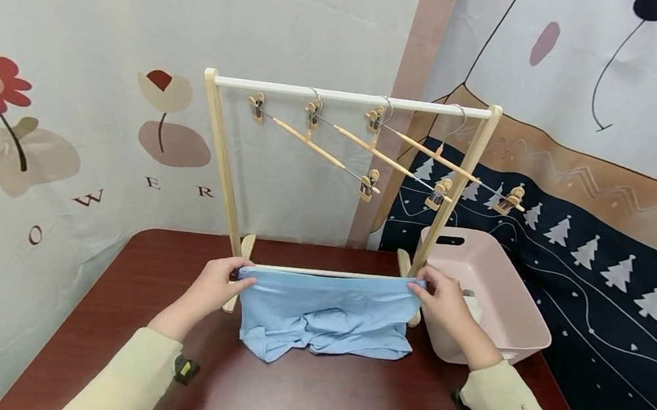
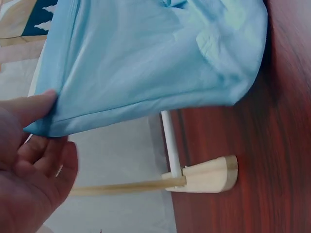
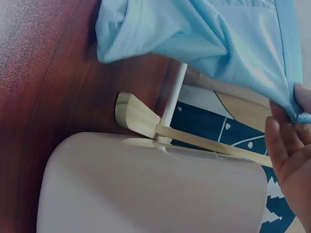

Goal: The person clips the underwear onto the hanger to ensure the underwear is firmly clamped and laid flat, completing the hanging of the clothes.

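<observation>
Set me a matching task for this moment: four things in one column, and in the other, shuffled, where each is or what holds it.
Things
1. Blue garment
2. Hangers
3. Pink bin
4. White rail

Places
A. Across the top of the rack
B. Hooked over the rail
C. Held at its upper corners by left hand and right hand
D. Beside the rack's right post

Pairs: 1-C, 2-B, 3-D, 4-A

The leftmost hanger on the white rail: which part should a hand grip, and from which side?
I would grip the leftmost hanger at the middle of its wooden bar, from the left. The hook meets the bar there, between two clips, so it should lift evenly, and the other hangers hang to its right.
</observation>
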### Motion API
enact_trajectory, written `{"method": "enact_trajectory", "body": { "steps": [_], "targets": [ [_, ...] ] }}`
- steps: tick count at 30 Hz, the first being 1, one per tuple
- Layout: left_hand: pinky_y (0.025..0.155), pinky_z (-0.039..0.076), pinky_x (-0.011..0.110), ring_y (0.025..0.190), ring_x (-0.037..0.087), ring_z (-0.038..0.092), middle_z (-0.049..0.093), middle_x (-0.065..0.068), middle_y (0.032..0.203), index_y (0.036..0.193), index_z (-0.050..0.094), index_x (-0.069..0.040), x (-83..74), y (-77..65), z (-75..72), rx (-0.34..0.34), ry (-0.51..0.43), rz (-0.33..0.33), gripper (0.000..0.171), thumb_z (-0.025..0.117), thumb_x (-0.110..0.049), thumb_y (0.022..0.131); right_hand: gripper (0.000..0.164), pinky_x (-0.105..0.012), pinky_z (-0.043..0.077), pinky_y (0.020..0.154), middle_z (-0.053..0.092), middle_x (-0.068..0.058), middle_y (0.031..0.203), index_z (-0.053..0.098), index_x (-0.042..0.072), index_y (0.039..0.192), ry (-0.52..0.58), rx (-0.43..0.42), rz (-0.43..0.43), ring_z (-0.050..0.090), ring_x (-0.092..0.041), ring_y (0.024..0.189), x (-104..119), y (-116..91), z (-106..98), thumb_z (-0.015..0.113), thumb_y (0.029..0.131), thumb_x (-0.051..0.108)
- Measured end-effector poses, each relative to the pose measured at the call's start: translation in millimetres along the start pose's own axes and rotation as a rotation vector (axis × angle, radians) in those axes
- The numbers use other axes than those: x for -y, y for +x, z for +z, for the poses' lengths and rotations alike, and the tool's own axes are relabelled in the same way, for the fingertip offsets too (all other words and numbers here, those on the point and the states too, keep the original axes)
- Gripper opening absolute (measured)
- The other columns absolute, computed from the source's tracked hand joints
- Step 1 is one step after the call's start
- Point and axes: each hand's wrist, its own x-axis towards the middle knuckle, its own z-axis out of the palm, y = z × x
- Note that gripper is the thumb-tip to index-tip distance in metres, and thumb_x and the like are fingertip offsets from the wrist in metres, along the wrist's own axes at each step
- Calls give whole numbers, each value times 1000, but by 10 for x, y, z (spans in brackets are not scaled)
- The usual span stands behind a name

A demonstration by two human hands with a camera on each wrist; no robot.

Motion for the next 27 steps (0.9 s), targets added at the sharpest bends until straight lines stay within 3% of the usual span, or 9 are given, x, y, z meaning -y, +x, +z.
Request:
{"method": "enact_trajectory", "body": {
  "steps": [4, 7, 12, 17, 22, 27],
  "targets": [
    [62, 50, 24, 73, 15, 59, 67, 5, 82, 94, 69, -7, -40, 10, -20, -118, -46, -31, 17, 75, -15, 81, 18, -21, 47, 60, 67, -5, 77, 58, 5, 99, 31, -9, 23, 54, -9, 65, 2, -4, -45, 69, 85, 7],
    [61, 47, 20, 71, 12, 57, 64, 4, 78, 92, 69, -7, -66, 12, -29, -207, -52, -11, 15, 75, -16, 81, 24, -24, 52, 65, 69, -8, 83, 63, 4, 109, 15, 0, 44, 60, -14, 72, 23, -10, -73, 68, 86, 7],
    [62, 47, 14, 69, 5, 55, 64, 5, 80, 94, 69, -5, -99, 0, -35, -281, -130, 11, 12, 72, -13, 84, 21, -23, 52, 67, 65, -7, 76, 69, 3, 104, 46, -28, 101, 60, -14, 71, 78, -22, -123, 70, 85, 10],
    [60, 43, 15, 67, 2, 49, 61, 10, 78, 102, 64, -2, -130, -36, -32, -271, -242, 26, 14, 60, -12, 93, 17, -14, 46, 65, 64, -12, 85, 65, 0, 101, 209, -62, 140, 55, -3, 74, 96, -41, -155, 66, 89, 12],
    [59, 41, 18, 67, 5, 50, 61, 11, 76, 110, 59, -1, -158, -81, -12, -237, -309, 50, 17, 52, -10, 97, 15, -20, 48, 60, 59, -20, 87, 51, -4, 107, 353, -11, 82, 55, -6, 70, 105, -81, -163, 51, 97, 7],
    [57, 45, 21, 64, 5, 52, 59, 8, 73, 110, 57, -3, -171, -120, -18, -191, -321, 6, 19, 49, -17, 99, 16, -26, 48, 54, 58, -18, 85, 46, 0, 111, 344, 0, 109, 53, -7, 64, 162, -126, -193, 47, 100, 11]
  ]
}}
